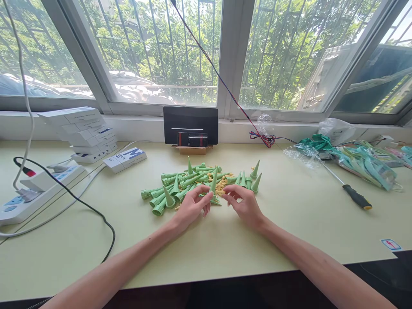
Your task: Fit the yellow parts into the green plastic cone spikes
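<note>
My left hand [194, 202] is closed with thumb and fingers round a green plastic spike [213, 181], whose tip points up. Just to its right, my right hand [246, 205] has its thumb and index finger in a pinch beside a heap of small yellow pieces [221, 186]. What lies between those fingertips is too small to make out. Left of and behind my left hand is a pile of green tubes [157, 199] with ribbed ends, some cone-shaped spikes among them. Several green cones [255, 183] stand upright beyond my right hand.
A tablet [190, 118] with a phone [193, 139] before it stands by the window. At left are stacked white boxes [86, 128], one loose box [125, 159], a power strip [41, 193] and cables. A screwdriver [357, 196] and bagged items [367, 165] lie right.
</note>
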The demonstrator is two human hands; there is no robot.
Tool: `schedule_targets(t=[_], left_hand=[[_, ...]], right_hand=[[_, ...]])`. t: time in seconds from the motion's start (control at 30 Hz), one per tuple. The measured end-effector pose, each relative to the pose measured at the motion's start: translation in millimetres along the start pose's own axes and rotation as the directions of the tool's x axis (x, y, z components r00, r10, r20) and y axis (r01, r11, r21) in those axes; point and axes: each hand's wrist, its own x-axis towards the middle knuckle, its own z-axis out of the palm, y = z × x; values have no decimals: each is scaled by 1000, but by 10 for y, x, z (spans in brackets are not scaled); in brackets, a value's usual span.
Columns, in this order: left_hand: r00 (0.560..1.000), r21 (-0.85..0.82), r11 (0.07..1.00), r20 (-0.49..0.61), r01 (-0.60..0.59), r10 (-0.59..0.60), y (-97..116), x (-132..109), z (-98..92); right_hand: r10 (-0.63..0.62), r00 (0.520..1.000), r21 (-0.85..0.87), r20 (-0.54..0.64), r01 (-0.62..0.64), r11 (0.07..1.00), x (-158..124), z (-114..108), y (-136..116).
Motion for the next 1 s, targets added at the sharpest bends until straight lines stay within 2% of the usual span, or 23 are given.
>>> schedule_targets(t=[1.0], left_hand=[[1000, 7, 1000, -2, -27, 27, -2, 5, 8]], right_hand=[[15, 1000, -36, 14, -15, 999, 10, -2, 8]])
